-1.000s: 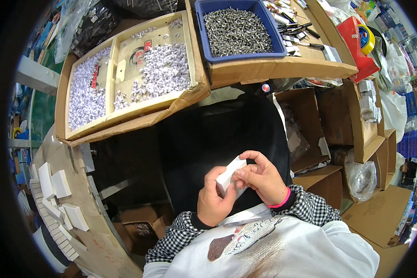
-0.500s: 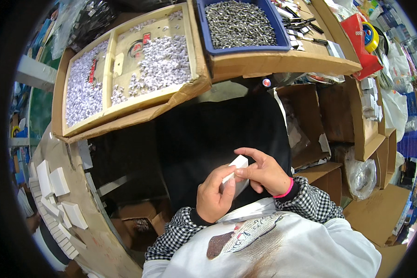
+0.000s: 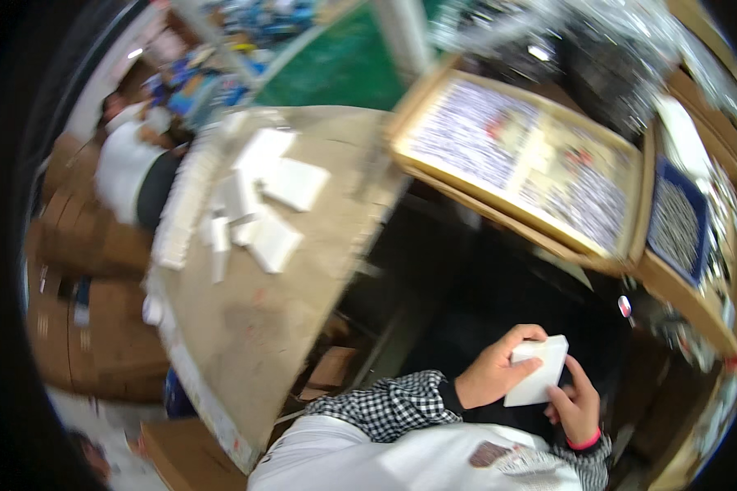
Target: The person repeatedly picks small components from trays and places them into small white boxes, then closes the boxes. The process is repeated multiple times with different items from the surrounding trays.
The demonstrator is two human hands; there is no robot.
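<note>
A small flat white box (image 3: 542, 372) is in front of my body, over the dark cloth across my lap. My left hand (image 3: 501, 366) is closed round its left side, with the thumb across the near face and the fingers behind. My right hand (image 3: 579, 405), with a pink band at the wrist, is at the box's right edge. Its thumb tip meets the lower right of the box, the index finger points up along the edge, and the other fingers curl partly out of sight.
To the left, a worktable (image 3: 295, 286) bears several loose white boxes (image 3: 274, 241) and a long row of them. A divided wooden tray (image 3: 516, 176) of small pale pieces stands ahead, beside a blue bin (image 3: 678, 221) of metal parts. Another person (image 3: 131, 164) is at the far left.
The view has swung left, bringing in more of the worktable. The white box has turned its broad face up; my left hand grips its side and my right hand has shifted to its right edge.
</note>
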